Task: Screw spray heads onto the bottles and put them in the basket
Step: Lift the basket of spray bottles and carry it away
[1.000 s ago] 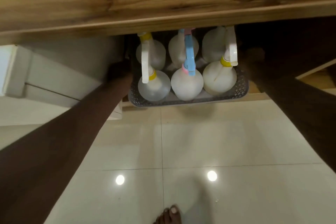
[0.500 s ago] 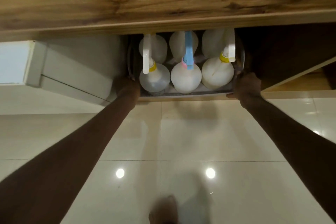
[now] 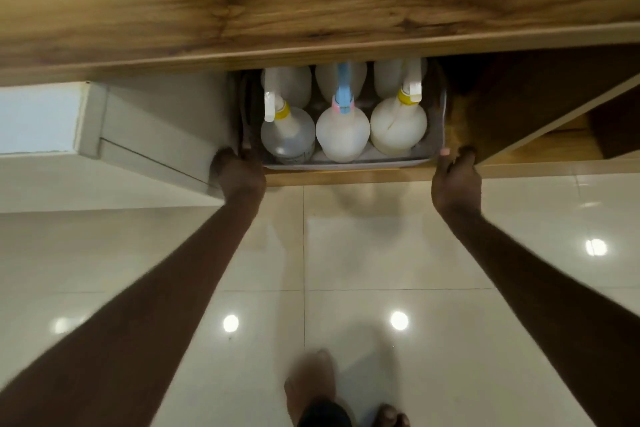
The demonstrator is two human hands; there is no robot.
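From the head view, the basket point(image 3: 349, 163) sits on a low wooden shelf point(image 3: 346, 177) under a wooden tabletop point(image 3: 311, 3), whose front edge hides the basket's far part. On the left a white cabinet point(image 3: 138, 128) stands just beside the basket; on the right a dark wooden panel point(image 3: 519, 107) closes in near it, so room at both sides is tight, while the near side opens onto bare floor.

Six bottles fill the basket in two rows. In the near row stand a clear bottle point(image 3: 287, 135) with a white spray head point(image 3: 269, 107), a white bottle point(image 3: 342, 133) with a blue spray head point(image 3: 343, 94), and another white bottle point(image 3: 398, 126) with a white and yellow head point(image 3: 412, 90). The far row is half hidden.

The left hand point(image 3: 239, 172) curls at the basket's near left corner, fingers wrapped on the rim. The right hand point(image 3: 455, 180) is at the near right corner, fingers loosely bent and touching the rim; blur makes it hard to tell whether it grips.

The floor point(image 3: 346, 253) is glossy pale tile with lamp reflections. Bare feet point(image 3: 311, 388) show at the near edge.
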